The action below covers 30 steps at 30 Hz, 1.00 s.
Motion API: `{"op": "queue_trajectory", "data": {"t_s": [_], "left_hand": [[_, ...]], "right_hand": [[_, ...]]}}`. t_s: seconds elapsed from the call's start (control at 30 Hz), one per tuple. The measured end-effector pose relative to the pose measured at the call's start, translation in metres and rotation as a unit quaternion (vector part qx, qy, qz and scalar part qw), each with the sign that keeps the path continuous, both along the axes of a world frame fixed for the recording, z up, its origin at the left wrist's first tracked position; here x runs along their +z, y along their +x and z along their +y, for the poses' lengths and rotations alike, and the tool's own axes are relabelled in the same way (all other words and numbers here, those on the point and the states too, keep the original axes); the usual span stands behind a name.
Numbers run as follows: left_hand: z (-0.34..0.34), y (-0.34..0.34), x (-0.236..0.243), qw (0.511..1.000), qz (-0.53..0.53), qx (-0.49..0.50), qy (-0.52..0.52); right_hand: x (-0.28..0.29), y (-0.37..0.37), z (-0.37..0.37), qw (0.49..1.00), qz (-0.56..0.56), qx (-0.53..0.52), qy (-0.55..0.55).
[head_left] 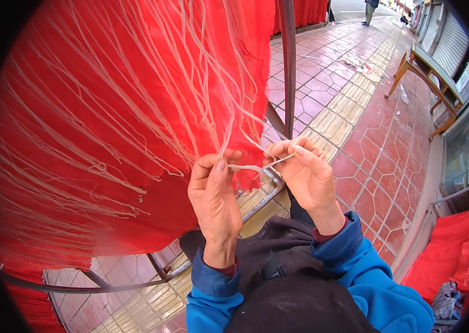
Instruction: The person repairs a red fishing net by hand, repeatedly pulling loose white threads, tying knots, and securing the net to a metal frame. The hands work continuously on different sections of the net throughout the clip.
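White string — pinched taut between both | left hand holding | right hand holding | red cloth behind

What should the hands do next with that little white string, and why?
Probably pull the two hands gently apart. The left hand and right hand each pinch an end of one pale string stretched between them, at the lower edge of the red cloth with many loose strings hanging. It looks slack, so tightening seems the likely small move.
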<state>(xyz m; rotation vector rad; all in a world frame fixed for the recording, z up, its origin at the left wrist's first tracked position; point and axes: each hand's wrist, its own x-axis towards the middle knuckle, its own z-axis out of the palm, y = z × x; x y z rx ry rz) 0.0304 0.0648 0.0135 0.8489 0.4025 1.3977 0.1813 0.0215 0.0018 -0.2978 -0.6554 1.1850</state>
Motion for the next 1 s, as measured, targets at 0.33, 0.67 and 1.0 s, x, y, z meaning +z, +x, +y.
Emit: {"op": "queue_trajectory", "data": {"t_s": [0.33,0.67,1.0], "left_hand": [[0.006,-0.017,0.002,0.998,-0.065,-0.017,0.011],[-0.001,-0.027,0.017,0.997,-0.062,-0.031,0.038],[-0.005,-0.019,0.024,0.987,-0.130,-0.095,0.013]], "right_hand": [[0.001,0.024,0.003,1.000,0.024,-0.017,-0.009],[0.008,0.056,0.015,0.989,-0.084,-0.113,-0.045],[0.004,0.052,0.016,0.989,-0.086,-0.081,-0.086]]}}
